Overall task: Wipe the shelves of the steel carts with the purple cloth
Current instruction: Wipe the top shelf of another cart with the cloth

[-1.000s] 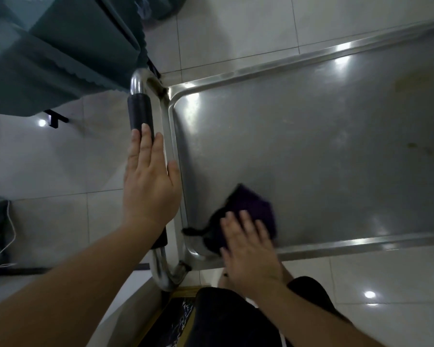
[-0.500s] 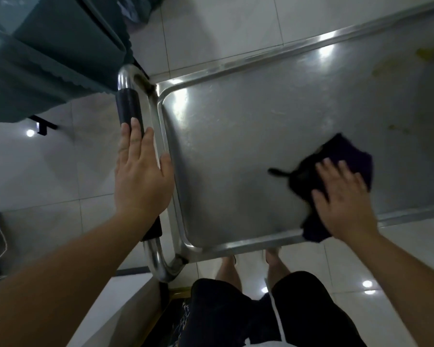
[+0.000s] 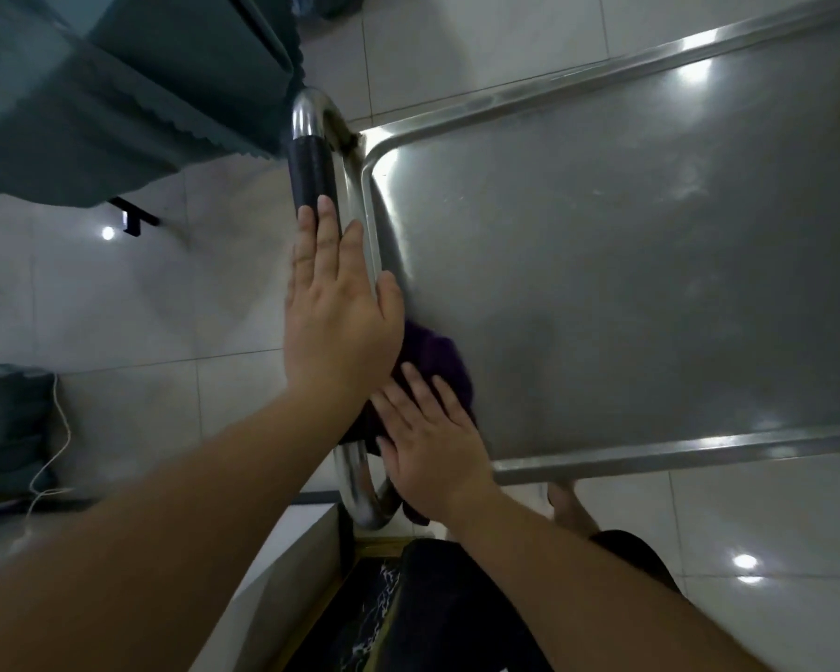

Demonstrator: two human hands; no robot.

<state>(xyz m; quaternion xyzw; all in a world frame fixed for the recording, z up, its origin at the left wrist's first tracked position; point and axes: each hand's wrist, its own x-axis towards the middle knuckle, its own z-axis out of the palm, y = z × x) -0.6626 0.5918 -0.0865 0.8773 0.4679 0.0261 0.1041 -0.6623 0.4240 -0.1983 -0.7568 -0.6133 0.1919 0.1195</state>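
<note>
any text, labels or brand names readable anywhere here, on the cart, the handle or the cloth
None can be read. The steel cart shelf, the black handle grip and the purple cloth show no lettering. The white marks on the dark mat at the bottom look like a pattern, too blurred to read as text.

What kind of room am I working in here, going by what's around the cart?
Probably a restaurant or banquet service area, though I can't be sure. The signs: a stainless steel cart with a rimmed shelf and push handle, a glossy tiled floor, and a table draped in a teal scalloped cloth beside it.
</note>
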